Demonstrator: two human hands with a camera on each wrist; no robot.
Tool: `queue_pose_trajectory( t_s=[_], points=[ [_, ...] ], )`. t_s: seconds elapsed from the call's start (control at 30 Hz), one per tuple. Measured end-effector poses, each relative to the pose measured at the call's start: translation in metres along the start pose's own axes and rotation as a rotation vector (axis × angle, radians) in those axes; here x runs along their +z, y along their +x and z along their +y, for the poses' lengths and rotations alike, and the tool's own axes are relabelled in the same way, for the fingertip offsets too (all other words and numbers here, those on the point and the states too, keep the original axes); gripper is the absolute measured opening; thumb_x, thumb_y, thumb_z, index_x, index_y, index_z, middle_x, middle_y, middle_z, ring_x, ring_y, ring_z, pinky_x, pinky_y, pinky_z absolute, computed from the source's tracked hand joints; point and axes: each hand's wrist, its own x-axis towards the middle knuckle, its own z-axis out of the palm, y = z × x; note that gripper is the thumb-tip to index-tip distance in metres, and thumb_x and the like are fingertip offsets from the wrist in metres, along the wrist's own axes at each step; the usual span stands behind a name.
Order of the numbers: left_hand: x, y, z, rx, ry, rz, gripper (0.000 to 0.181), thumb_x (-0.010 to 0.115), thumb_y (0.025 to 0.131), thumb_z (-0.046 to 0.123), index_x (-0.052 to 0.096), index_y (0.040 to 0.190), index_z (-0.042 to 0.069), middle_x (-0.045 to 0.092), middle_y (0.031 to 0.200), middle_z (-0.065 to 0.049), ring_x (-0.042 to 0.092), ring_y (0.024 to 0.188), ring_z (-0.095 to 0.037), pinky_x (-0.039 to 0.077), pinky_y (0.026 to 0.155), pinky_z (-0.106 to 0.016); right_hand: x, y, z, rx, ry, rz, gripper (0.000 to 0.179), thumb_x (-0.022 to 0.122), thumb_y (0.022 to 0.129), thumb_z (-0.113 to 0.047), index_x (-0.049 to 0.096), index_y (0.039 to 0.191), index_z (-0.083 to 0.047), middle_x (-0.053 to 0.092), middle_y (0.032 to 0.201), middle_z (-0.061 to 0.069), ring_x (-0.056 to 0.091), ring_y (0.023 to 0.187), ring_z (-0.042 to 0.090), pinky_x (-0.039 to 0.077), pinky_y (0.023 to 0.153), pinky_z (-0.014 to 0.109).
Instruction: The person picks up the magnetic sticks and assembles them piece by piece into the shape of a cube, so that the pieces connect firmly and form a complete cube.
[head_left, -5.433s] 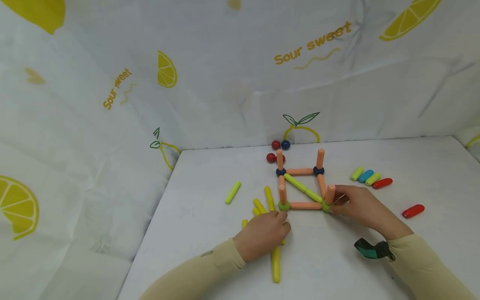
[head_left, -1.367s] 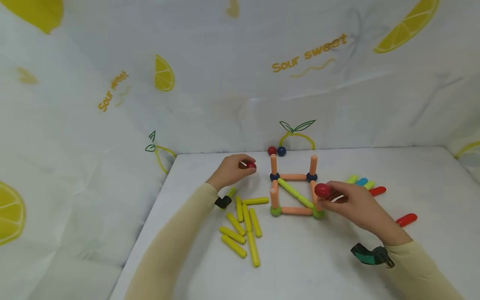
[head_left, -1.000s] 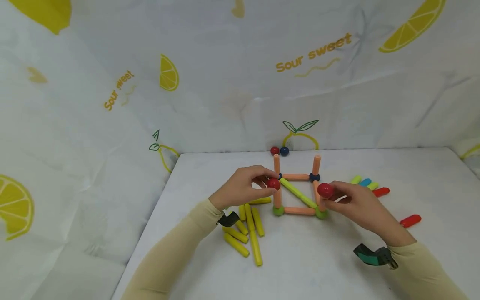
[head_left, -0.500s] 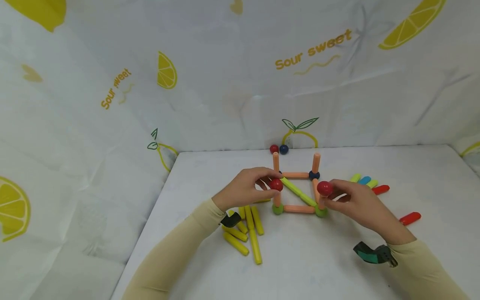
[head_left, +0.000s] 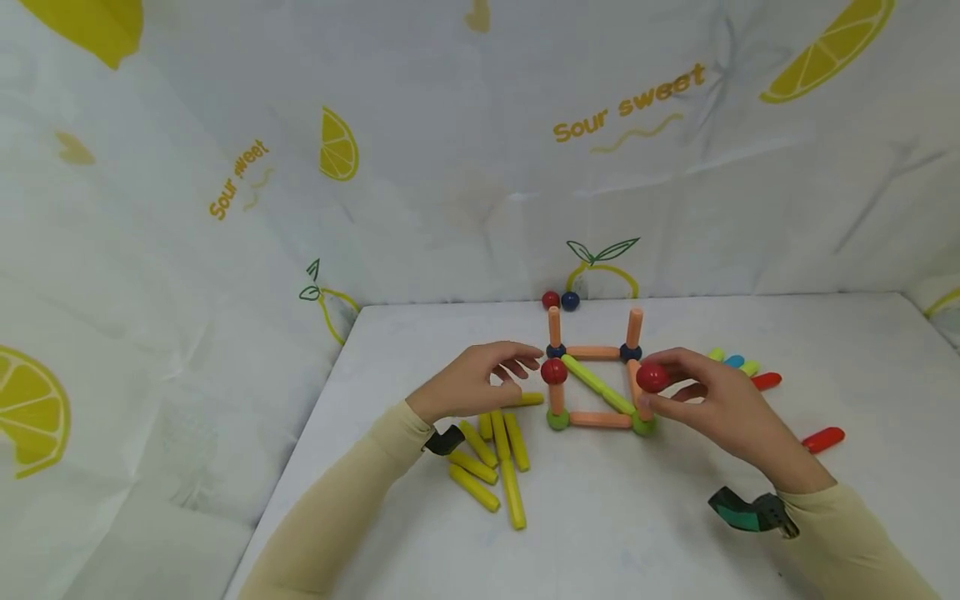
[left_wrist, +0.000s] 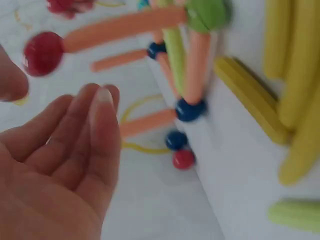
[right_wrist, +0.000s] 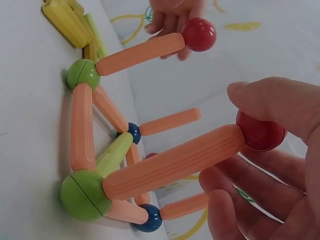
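Note:
In the head view, a frame of orange sticks (head_left: 600, 420) stands on the table, joined by green balls (head_left: 558, 419) and blue balls (head_left: 631, 352), with a yellow-green stick (head_left: 597, 384) as diagonal. The front left upright carries a red ball (head_left: 554, 372). My left hand (head_left: 468, 383) is just left of that ball, apart from it, fingers loosely bent and holding nothing. My right hand (head_left: 708, 400) has thumb and fingers curled around another red ball (right_wrist: 260, 131) atop the front right upright. Both back uprights have bare tops.
Several yellow sticks (head_left: 512, 487) lie left of the frame. Behind it sit a red ball (head_left: 551, 300) and a blue ball (head_left: 570, 301). To the right are short green, blue and red sticks (head_left: 767, 382), with one more red stick (head_left: 823, 440) nearer.
The left hand brought a red ball from the back left onto the front left upright, then let go and drew back left. The right hand stayed at its ball, its fingers shifting slightly.

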Motion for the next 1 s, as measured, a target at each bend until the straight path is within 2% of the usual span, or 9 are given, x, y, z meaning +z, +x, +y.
queue_pose_trajectory(
  t_s=[0.1, 0.2, 0.27, 0.33, 0.47, 0.6, 0.77, 0.9, 1.0],
  points=[
    [0.007, 0.003, -0.017, -0.142, 0.174, -0.027, 0.044, 0.065, 0.103, 0.021, 0.066, 0.146, 0.010, 0.072, 0.138, -0.003, 0.068, 0.121, -0.020, 0.058, 0.105, -0.035, -0.001, -0.002, 0.000, 0.009, 0.003, 0.003, 0.053, 0.085, 0.095, -0.040, 0.066, 0.138, -0.016, 0.073, 0.127, 0.012, 0.071, 0.109, 0.030, 0.058, 0.078, 0.020],
    [0.017, 0.007, -0.029, -0.282, 0.289, -0.090, 0.036, 0.073, 0.103, 0.024, 0.073, 0.138, 0.014, 0.075, 0.130, 0.001, 0.067, 0.114, -0.014, 0.058, 0.105, -0.033, -0.001, -0.004, 0.000, 0.011, 0.007, 0.006, 0.052, 0.084, 0.096, -0.042, 0.066, 0.138, -0.017, 0.074, 0.126, 0.011, 0.071, 0.106, 0.029, 0.059, 0.078, 0.021],
    [0.020, 0.007, -0.034, -0.326, 0.314, -0.123, 0.031, 0.076, 0.102, 0.024, 0.076, 0.132, 0.017, 0.075, 0.122, 0.005, 0.066, 0.107, -0.012, 0.058, 0.102, -0.031, 0.000, -0.005, 0.000, 0.005, 0.015, 0.009, 0.052, 0.084, 0.096, -0.041, 0.066, 0.138, -0.017, 0.074, 0.125, 0.010, 0.072, 0.105, 0.028, 0.059, 0.078, 0.021],
    [0.021, 0.007, -0.036, -0.337, 0.314, -0.135, 0.026, 0.078, 0.101, 0.022, 0.078, 0.127, 0.019, 0.075, 0.115, 0.007, 0.066, 0.101, -0.011, 0.058, 0.098, -0.029, 0.001, -0.004, 0.000, -0.007, 0.019, 0.016, 0.051, 0.084, 0.096, -0.040, 0.067, 0.138, -0.016, 0.075, 0.124, 0.009, 0.072, 0.104, 0.027, 0.059, 0.078, 0.021],
    [0.017, 0.006, -0.035, -0.312, 0.306, -0.118, 0.020, 0.077, 0.101, 0.021, 0.080, 0.121, 0.019, 0.075, 0.110, 0.008, 0.065, 0.096, -0.010, 0.058, 0.093, -0.026, 0.002, -0.004, -0.001, -0.021, 0.014, 0.023, 0.049, 0.084, 0.096, -0.038, 0.068, 0.137, -0.015, 0.076, 0.123, 0.009, 0.071, 0.104, 0.026, 0.059, 0.078, 0.019],
    [0.000, 0.004, -0.022, -0.264, 0.231, -0.045, 0.020, 0.077, 0.099, 0.019, 0.079, 0.119, 0.016, 0.075, 0.109, 0.005, 0.065, 0.097, -0.011, 0.058, 0.092, -0.027, 0.000, -0.004, -0.001, -0.027, 0.000, 0.026, 0.049, 0.084, 0.096, -0.035, 0.068, 0.138, -0.015, 0.075, 0.124, 0.010, 0.071, 0.104, 0.026, 0.059, 0.077, 0.019],
    [-0.030, 0.001, 0.012, -0.162, 0.184, 0.062, 0.018, 0.078, 0.099, 0.019, 0.076, 0.116, 0.014, 0.074, 0.107, 0.003, 0.066, 0.096, -0.013, 0.059, 0.090, -0.029, -0.001, -0.004, -0.002, -0.016, 0.010, 0.017, 0.053, 0.084, 0.096, -0.035, 0.065, 0.142, -0.015, 0.075, 0.125, 0.012, 0.072, 0.103, 0.024, 0.058, 0.077, 0.020],
    [-0.043, 0.006, 0.045, -0.060, 0.181, 0.079, 0.025, 0.076, 0.101, 0.019, 0.074, 0.125, 0.014, 0.075, 0.113, 0.004, 0.068, 0.098, -0.009, 0.059, 0.091, -0.025, -0.001, -0.005, -0.003, -0.016, 0.008, 0.017, 0.053, 0.084, 0.096, -0.034, 0.065, 0.143, -0.015, 0.074, 0.127, 0.013, 0.072, 0.103, 0.025, 0.058, 0.076, 0.020],
    [-0.045, 0.017, 0.070, 0.015, 0.168, 0.068, 0.031, 0.074, 0.103, 0.020, 0.073, 0.134, 0.014, 0.076, 0.119, 0.004, 0.070, 0.103, -0.006, 0.058, 0.095, -0.021, -0.002, -0.005, -0.003, -0.032, 0.005, 0.030, 0.051, 0.084, 0.097, -0.034, 0.066, 0.141, -0.015, 0.075, 0.126, 0.012, 0.071, 0.104, 0.025, 0.058, 0.076, 0.020]
  ],
)
